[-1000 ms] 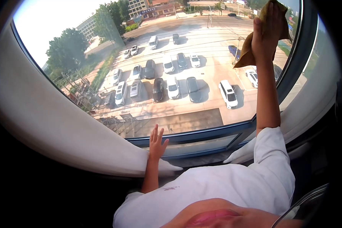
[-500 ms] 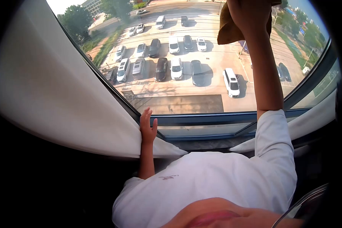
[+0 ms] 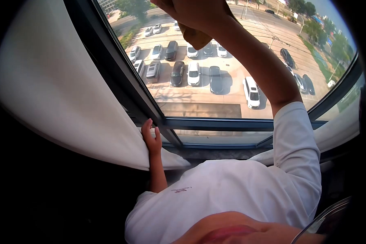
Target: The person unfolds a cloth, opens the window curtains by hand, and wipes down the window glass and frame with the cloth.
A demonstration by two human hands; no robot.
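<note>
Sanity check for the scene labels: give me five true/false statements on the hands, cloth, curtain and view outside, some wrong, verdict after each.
1. The right hand holds a brown cloth. True.
2. The left hand holds a spray bottle. False: no bottle shows there; its fingers are raised beside the white curtain.
3. Parked cars show through the window. True.
4. The white curtain is drawn right across the window. False: it hangs off to the side, leaving much of the glass uncovered.
5. The shirt is white. True.
</note>
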